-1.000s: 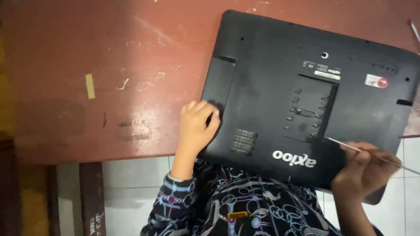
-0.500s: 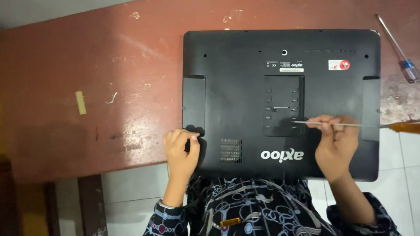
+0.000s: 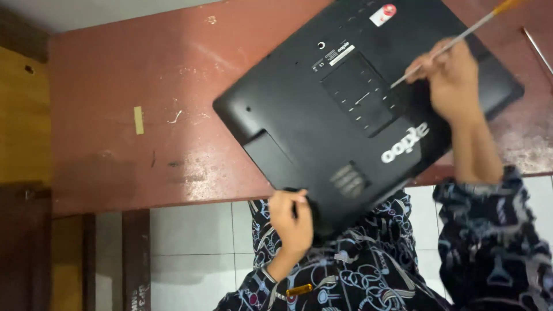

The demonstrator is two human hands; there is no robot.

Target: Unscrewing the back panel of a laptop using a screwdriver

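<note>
- On the red-brown table (image 3: pixel 115 75), seen from the head camera, a black laptop (image 3: pixel 322 144) lies bottom side up, its underside facing the camera.
- The laptop's long axis runs from about 8 o'clock to 2 o'clock; its corner at 6 o'clock juts past the table's near edge, over the white tiled floor (image 3: pixel 196 242).
- A rectangular access panel (image 3: pixel 360 92) sits shut in the underside, towards 1 o'clock of the laptop's middle; what lies beneath it is hidden.
- The left hand (image 3: pixel 291 222) is curled around the overhanging corner at 6 o'clock, gripping the laptop's edge.
- The right hand (image 3: pixel 452 80) is clenched on a thin screwdriver (image 3: pixel 461 37), whose shaft slants from 8 o'clock up to an orange handle at 2 o'clock; its tip rests at the panel's right edge.
- A second slim metal tool (image 3: pixel 538 52) lies on the table at 3 o'clock, just beside the laptop.
- A small strip of tape (image 3: pixel 138 120) sticks to the table at 9 o'clock, well apart from the laptop.
</note>
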